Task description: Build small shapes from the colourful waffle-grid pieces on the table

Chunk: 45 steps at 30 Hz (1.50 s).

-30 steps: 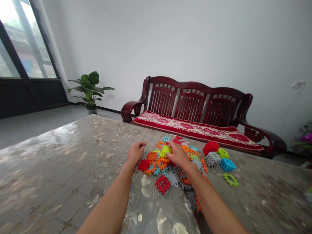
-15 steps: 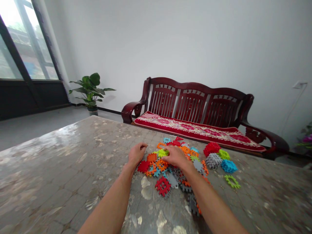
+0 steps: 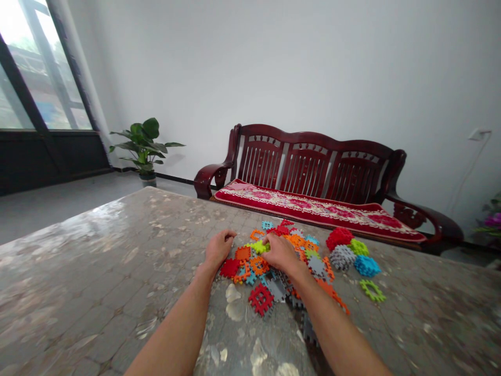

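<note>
Lime piece (image 3: 257, 247): lying on the jumbled pile (image 3: 259, 266); my right hand (image 3: 281, 254) is touching its edge, can't tell if the fingers are pinching
Left hand (image 3: 218, 247): curling beside the pile, can't tell if closed
Colour clumps (image 3: 343, 257): sitting apart on the desk (image 3: 164, 250), presumably so shades aren't mixing

The right hand (image 3: 281, 255) was at a lime-green piece (image 3: 258, 247) among jumbled tiles (image 3: 276, 289), the left hand (image 3: 218, 247) just beside them; a wooden sofa (image 3: 307, 167) stood beyond the surface (image 3: 156, 250).
</note>
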Motion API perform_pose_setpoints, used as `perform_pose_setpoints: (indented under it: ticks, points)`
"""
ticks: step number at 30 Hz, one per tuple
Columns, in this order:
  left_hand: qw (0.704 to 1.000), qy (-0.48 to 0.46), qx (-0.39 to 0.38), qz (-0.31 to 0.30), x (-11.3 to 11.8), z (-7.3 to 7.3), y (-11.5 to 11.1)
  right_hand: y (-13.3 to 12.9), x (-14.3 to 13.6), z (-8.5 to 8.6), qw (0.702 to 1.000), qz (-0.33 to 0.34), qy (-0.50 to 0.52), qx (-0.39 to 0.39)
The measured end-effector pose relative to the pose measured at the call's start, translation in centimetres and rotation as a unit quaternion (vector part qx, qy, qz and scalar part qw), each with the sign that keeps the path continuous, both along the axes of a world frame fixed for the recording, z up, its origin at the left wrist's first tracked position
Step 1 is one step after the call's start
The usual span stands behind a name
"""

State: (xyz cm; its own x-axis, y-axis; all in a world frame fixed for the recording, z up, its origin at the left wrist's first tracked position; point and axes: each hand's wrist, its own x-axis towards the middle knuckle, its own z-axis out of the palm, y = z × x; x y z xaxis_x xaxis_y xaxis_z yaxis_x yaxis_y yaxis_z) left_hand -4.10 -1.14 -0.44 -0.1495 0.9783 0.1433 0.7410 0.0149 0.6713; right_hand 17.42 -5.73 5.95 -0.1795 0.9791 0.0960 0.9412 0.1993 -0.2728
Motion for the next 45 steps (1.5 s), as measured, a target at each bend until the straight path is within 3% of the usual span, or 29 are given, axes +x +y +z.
perform_pose_setpoints:
  ticks: [15, 24, 31, 39, 45]
  points:
    - [1.0, 0.012, 0.003, -0.007, -0.2, -0.3, 0.2, 0.2, 0.7, -1.3, 0.999, -0.004, 0.044, 0.021]
    - [1.0, 0.029, 0.006, -0.005, -0.2, -0.2, 0.1, -2.2, 4.5, 0.3, 0.991, -0.04, 0.12, 0.053]
    - [0.999, 0.037, 0.002, -0.003, 0.0, 0.2, -0.1, -4.0, 7.8, -0.6, 0.998, -0.029, 0.053, 0.02]
    - [0.999, 0.041, 0.007, 0.0, -0.2, -0.4, 0.3, -4.3, 7.5, -0.4, 0.999, -0.038, 0.01, 0.009]
    - [0.999, 0.045, 0.004, -0.005, -0.3, -0.5, 0.4, -4.5, 8.1, -0.7, 0.996, -0.039, 0.071, 0.03]
